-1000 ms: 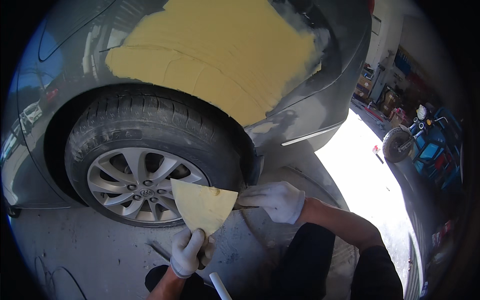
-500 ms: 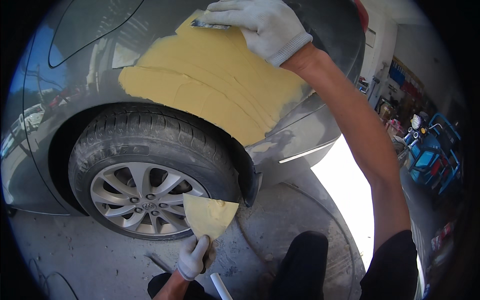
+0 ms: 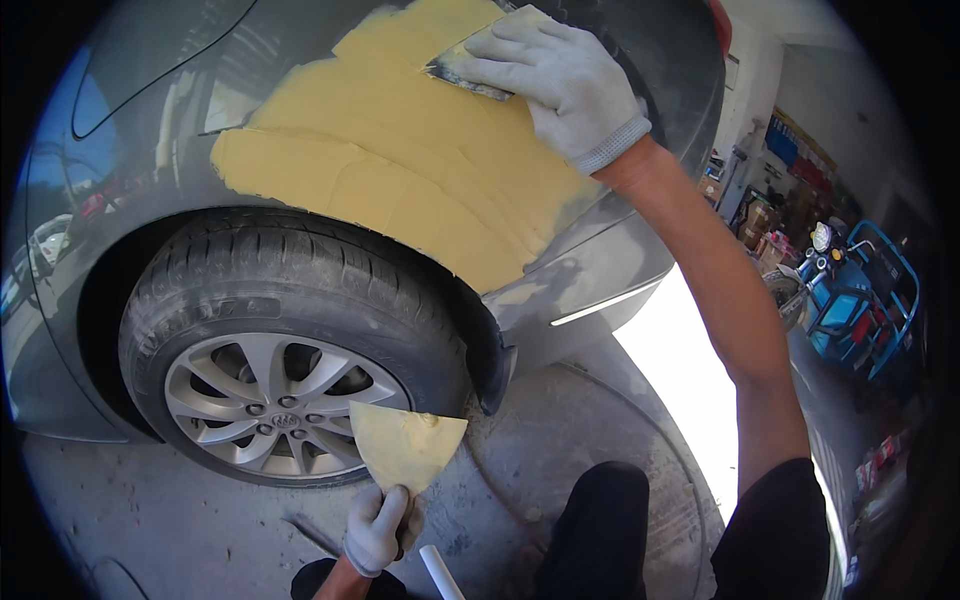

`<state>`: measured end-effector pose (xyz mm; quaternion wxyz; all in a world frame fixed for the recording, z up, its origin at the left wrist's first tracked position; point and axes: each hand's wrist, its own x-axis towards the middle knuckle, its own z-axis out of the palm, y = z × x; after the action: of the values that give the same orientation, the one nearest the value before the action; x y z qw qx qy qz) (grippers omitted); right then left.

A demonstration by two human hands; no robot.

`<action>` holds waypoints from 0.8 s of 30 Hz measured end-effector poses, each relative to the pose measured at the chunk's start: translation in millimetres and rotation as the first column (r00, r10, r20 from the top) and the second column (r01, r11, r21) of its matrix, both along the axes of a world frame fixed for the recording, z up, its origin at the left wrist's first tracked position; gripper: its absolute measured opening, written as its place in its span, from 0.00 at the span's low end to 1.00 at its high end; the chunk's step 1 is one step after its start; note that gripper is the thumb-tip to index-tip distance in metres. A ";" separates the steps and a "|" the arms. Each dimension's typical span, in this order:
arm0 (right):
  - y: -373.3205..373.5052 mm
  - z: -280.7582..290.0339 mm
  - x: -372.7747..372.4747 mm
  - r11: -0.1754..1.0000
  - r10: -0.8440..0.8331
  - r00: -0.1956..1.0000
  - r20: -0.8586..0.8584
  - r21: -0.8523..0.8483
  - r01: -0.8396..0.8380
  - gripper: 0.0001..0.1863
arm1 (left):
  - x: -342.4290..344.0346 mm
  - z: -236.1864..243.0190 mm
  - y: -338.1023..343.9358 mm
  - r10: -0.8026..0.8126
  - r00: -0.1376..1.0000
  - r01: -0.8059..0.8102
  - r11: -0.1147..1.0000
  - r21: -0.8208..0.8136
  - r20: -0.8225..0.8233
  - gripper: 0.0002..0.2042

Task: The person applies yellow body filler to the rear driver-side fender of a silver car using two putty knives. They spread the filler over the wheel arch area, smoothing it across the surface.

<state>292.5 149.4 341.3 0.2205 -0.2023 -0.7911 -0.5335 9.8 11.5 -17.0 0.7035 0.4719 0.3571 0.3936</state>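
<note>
Yellow body filler covers a wide patch of the dark grey car panel above the rear wheel arch. My gloved right hand is closed on a flat spreader, whose dark edge lies against the upper part of the filler. The fingers press flat along the spreader's back. Low in front of the wheel, my gloved left hand grips a putty knife by its lower end, blade upward. Yellow filler coats the blade, with a small lump near its top right corner. The knife's handle is mostly hidden by the hand.
The car wheel with silver spokes stands below the panel. A hose curves over the concrete floor. A white tube shows at the lower edge beside my knee. Blue-framed equipment stands at the far right.
My right hand has moved down and to the right with the spreader, showing more of the tool and the filler above. The view has shifted slightly; my left hand still holds the putty knife.
</note>
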 end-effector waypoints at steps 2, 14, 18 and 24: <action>-2.5 -17.6 17.7 0.996 -0.024 1.000 -0.007 0.089 0.024 0.20 | 2.5 3.8 -0.5 -0.009 1.000 0.009 1.000 -0.014 -0.019 0.18; -33.6 -130.4 85.8 0.963 -0.262 0.954 -0.147 -0.110 0.248 0.23 | 8.3 6.2 -9.6 0.009 0.999 -0.010 1.000 -0.028 -0.035 0.17; -39.7 -156.3 100.3 0.958 -0.261 0.952 -0.163 -0.163 0.235 0.20 | 11.1 8.5 -11.5 0.012 0.997 -0.013 1.000 -0.017 -0.076 0.18; -64.8 -173.4 111.5 0.907 -0.358 0.918 -0.171 -0.299 0.298 0.21 | 11.0 4.8 -11.2 0.034 0.998 -0.034 0.999 -0.018 -0.048 0.17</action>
<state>404.0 84.6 167.9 0.1849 -0.4193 -0.7801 -0.4259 20.8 0.3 -12.2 0.6924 0.4684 0.3854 0.3908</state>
